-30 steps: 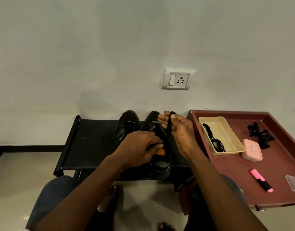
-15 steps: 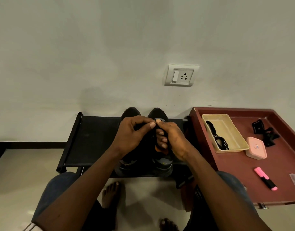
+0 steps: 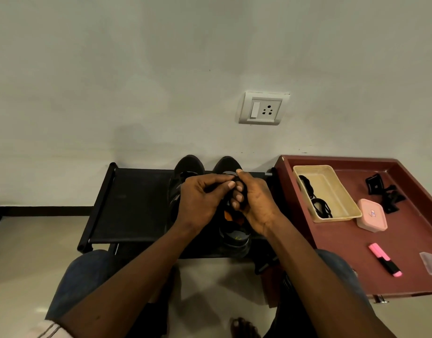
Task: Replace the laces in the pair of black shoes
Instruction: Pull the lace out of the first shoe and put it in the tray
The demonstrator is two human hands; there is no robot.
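- on the black fabric shoe rack (image 3: pixel 132 203) by the wall, the pair of black lace-up shoes (image 3: pixel 227 164) stands side by side, toes to the wall. both hands work just above the right-hand shoe.
- left hand (image 3: pixel 200 201): fingers (image 3: pixel 231 184) curled in, tips pinching a thin black shoelace (image 3: pixel 235 179).
- right hand (image 3: pixel 257 208): fingers (image 3: pixel 239 198) curled round the same lace, thumb pressed on top.
- more coiled black laces (image 3: pixel 320 207) lie in a beige plastic tray (image 3: pixel 332 189) on the maroon tabletop (image 3: pixel 356 252), well apart from the shoes.
- risk: black lace against black shoe in dull light, with the hands hiding the eyelets, so the tip could likely miss or skip a hole.
- risk: neither hand steadies the shoe, so a hard pull might drag or tip it toward the rack's front edge.
- risk: a twist pulled tight between the two grips would probably leave the lace lying unevenly.
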